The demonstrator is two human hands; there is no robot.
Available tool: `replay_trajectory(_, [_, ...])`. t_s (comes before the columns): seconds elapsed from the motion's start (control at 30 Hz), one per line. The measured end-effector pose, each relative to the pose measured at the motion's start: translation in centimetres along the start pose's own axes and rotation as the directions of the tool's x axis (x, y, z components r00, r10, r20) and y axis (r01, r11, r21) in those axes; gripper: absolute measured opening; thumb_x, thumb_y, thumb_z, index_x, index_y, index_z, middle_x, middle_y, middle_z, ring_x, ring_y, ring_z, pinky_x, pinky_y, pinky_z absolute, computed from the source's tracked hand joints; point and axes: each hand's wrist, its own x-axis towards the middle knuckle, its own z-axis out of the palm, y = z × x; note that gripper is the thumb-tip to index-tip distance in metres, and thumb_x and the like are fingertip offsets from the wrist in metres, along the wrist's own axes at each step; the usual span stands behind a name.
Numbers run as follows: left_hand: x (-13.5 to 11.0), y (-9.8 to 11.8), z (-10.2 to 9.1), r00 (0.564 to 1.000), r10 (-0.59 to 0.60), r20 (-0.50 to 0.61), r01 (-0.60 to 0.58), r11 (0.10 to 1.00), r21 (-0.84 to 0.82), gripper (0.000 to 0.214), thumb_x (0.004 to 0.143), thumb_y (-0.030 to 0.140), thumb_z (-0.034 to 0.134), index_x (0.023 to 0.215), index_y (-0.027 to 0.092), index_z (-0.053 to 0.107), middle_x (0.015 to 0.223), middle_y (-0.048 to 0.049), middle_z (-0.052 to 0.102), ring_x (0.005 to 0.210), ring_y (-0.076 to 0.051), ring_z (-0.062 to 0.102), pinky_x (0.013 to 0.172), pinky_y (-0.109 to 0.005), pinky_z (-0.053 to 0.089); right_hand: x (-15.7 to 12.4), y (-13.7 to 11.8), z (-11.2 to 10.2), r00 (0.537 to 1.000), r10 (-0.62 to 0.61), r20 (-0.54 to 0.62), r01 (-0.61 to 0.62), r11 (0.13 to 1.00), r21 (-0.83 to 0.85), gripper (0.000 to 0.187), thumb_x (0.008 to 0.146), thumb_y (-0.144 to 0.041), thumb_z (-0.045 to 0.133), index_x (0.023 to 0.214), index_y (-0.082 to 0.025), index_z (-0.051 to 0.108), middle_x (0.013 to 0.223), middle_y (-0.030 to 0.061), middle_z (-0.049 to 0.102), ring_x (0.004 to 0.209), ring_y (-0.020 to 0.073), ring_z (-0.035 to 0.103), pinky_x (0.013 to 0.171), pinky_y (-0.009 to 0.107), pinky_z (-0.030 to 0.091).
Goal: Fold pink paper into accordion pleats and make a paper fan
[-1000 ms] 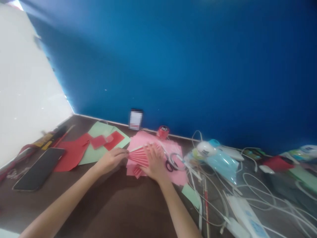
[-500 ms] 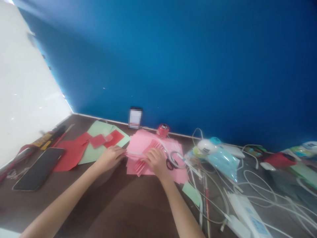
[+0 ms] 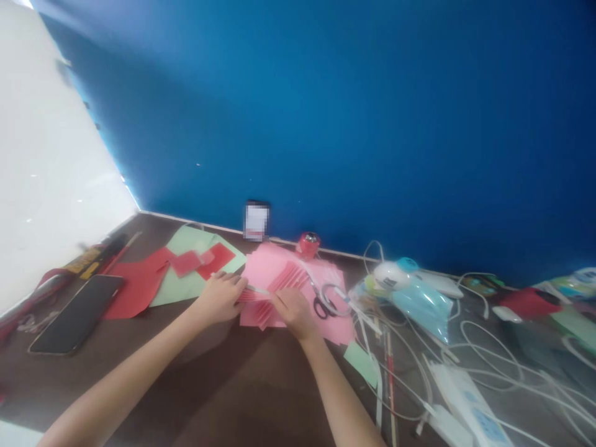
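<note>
From the head camera, the only view I have, I take the pink paper stack (image 3: pixel 261 256) as my landmark. The folded pink strip (image 3: pixel 255 297) I am working sits above its near left part, stretched between my 2 hands. My left hand (image 3: pixel 222 297) is mostly closed, fingers curled over the strip's left end. My right hand (image 3: pixel 294 311) is partly curled, thumb and fingers gathered at the right end; I judge it a pinch, but blur keeps me from telling how firm.

A pleated pink bundle (image 3: pixel 289 275) lies slantwise on the stack, partly behind the strip and my right hand. I judge the step in hand to be pleating: gathering the folds and pressing the creases. The next move, as I read it, calls for keeping both ends level while running the fingers along the edge, so the pleats stay even; loose paper could skew or spring open.

The scissors (image 3: pixel 321 308) rest on the stack's right part, near my right hand. Green sheets (image 3: pixel 174 293) and red paper (image 3: pixel 133 295) lie left of the stack; tangled white cables (image 3: pixel 488 347) spread to its right.
</note>
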Motion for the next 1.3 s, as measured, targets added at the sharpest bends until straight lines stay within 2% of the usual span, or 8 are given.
replay_trajectory(0.2, [1.5,1.1,1.7,0.987,-0.032,0.157,0.029,0.999,0.021,0.012,0.075,0.016,0.046,0.078,0.015,0.057,0.071,-0.0106,0.064,0.063,-0.024,0.061,0.056,-0.031,0.038,-0.1,-0.7,0.5,0.999,0.010,0.031,-0.006,0.993,-0.121,0.020,0.089,-0.015,0.044,0.093,-0.020,0.064,0.084,0.0059,0.066,0.085,0.0177,0.056,0.087,0.035,0.036])
replay_trajectory(0.37, [1.7,1.8,2.0,0.992,-0.017,0.122,0.007,0.997,0.083,0.016,0.077,0.006,0.043,0.083,0.011,0.058,0.072,-0.0133,0.063,0.064,-0.025,0.061,0.054,-0.031,0.037,0.8,-1.7,0.6,0.981,0.181,0.073,-0.162,0.963,-0.215,0.024,0.084,-0.023,0.047,0.103,-0.015,0.060,0.101,0.0121,0.063,0.098,0.0251,0.051,0.095,0.042,0.029])
replay_trajectory(0.5, [1.3,2.7,1.4,0.997,0.067,0.038,-0.072,0.989,0.132,0.018,0.077,0.001,0.043,0.083,0.011,0.058,0.076,-0.0136,0.060,0.074,-0.025,0.059,0.061,-0.032,0.039,1.3,-2.1,0.8,0.959,0.267,0.095,-0.240,0.943,-0.228,0.036,0.077,-0.022,0.051,0.112,-0.011,0.055,0.093,0.0129,0.063,0.086,0.0255,0.052,0.085,0.040,0.034])
replay_trajectory(0.63, [1.1,3.1,1.3,0.996,0.077,-0.038,-0.070,0.986,0.155,0.020,0.080,0.001,0.040,0.084,0.011,0.057,0.079,-0.0124,0.057,0.073,-0.024,0.057,0.059,-0.032,0.038,1.2,-2.1,0.5,0.914,0.364,0.178,-0.309,0.911,-0.274,0.015,0.075,-0.018,0.052,0.089,-0.016,0.059,0.075,0.0082,0.060,0.073,0.0222,0.051,0.066,0.033,0.035])
replay_trajectory(0.73, [1.1,3.1,1.7,0.997,0.052,-0.048,-0.044,0.987,0.155,0.020,0.081,0.002,0.038,0.084,0.011,0.056,0.077,-0.0107,0.055,0.066,-0.022,0.056,0.054,-0.030,0.037,1.6,-2.1,-0.1,0.875,0.399,0.274,-0.311,0.898,-0.313,0.007,0.074,-0.014,0.053,0.080,-0.019,0.054,0.075,0.0064,0.060,0.077,0.0217,0.052,0.068,0.031,0.034])
replay_trajectory(0.93, [1.2,3.1,2.3,0.987,0.124,-0.105,-0.101,0.974,0.202,0.025,0.082,0.000,0.035,0.083,0.012,0.057,0.076,-0.0090,0.055,0.067,-0.021,0.055,0.055,-0.029,0.039,2.4,-2.3,-1.2,0.781,0.479,0.401,-0.355,0.868,-0.346,0.020,0.074,-0.011,0.053,0.093,-0.018,0.052,0.075,0.0052,0.062,0.074,0.0204,0.055,0.068,0.030,0.035])
replay_trajectory(1.1, [1.2,3.0,1.9,0.985,0.133,-0.114,-0.109,0.976,0.189,0.021,0.081,0.002,0.039,0.082,0.012,0.057,0.084,-0.0121,0.056,0.078,-0.024,0.054,0.050,-0.026,0.037,2.6,-2.2,-1.5,0.772,0.448,0.451,-0.359,0.893,-0.272,0.012,0.073,-0.014,0.054,0.084,-0.019,0.055,0.085,0.0057,0.064,0.084,0.0207,0.058,0.074,0.030,0.037])
replay_trajectory(1.3, [1.3,2.6,2.0,0.986,0.128,-0.105,-0.107,0.976,0.188,0.020,0.080,0.000,0.041,0.084,0.010,0.057,0.075,-0.0102,0.056,0.072,-0.023,0.055,0.057,-0.031,0.039,2.8,-1.9,-1.7,0.706,0.484,0.517,-0.380,0.875,-0.301,0.012,0.076,-0.018,0.053,0.086,-0.017,0.059,0.077,0.0077,0.067,0.075,0.0215,0.062,0.068,0.030,0.038])
